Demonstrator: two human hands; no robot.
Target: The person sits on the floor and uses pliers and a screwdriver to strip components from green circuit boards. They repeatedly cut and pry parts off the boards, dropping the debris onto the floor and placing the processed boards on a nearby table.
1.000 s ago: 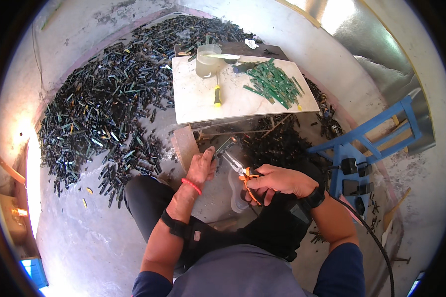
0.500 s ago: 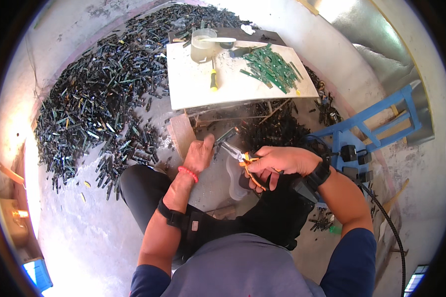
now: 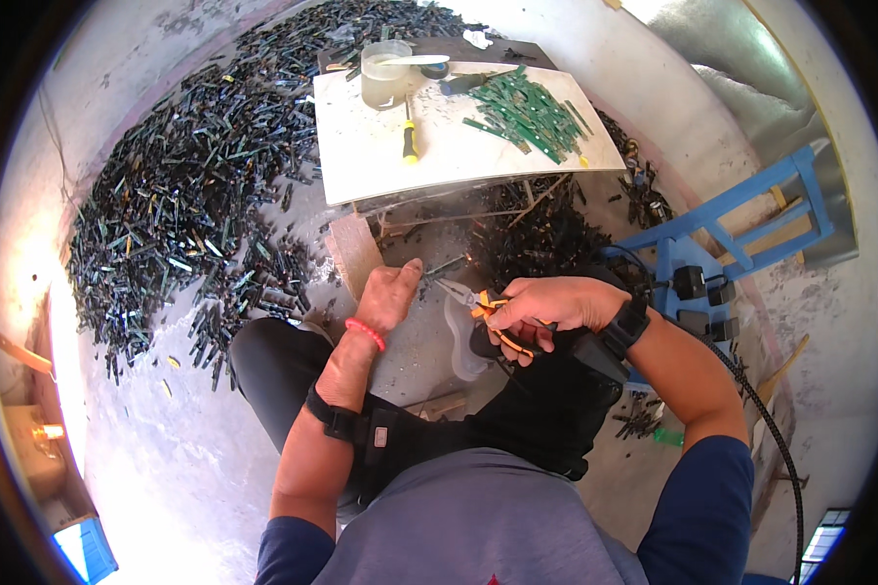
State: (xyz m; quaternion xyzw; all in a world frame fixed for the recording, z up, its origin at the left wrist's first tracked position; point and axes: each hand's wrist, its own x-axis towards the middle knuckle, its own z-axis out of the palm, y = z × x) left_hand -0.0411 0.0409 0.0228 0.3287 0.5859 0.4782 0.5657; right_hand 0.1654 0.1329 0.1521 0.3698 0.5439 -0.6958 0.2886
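Note:
My left hand [image 3: 390, 294], with a red bead bracelet at the wrist, pinches a thin dark greenish strip [image 3: 447, 264] that sticks out to the right of its fingertips. In my right hand [image 3: 561, 304] is a pair of pliers [image 3: 458, 292] with orange and black handles. Their metal jaws point left, slightly parted, just below the strip and seemingly not gripping it. Beneath the pliers lies a clear plastic tray [image 3: 456, 341], partly hidden by my right hand and leg.
A white-topped table [image 3: 361, 161] ahead bears a yellow-and-black screwdriver [image 3: 409, 141], a cloudy plastic tub [image 3: 385, 83] and a heap of green circuit-board strips [image 3: 532, 115]. A large pile of dark strips [image 3: 185, 185] covers the floor at left. A blue chair [image 3: 673, 268] stands at right.
The strip has turned and shows a narrower side. The plier jaws have come slightly away from it. The whole view has shifted a little.

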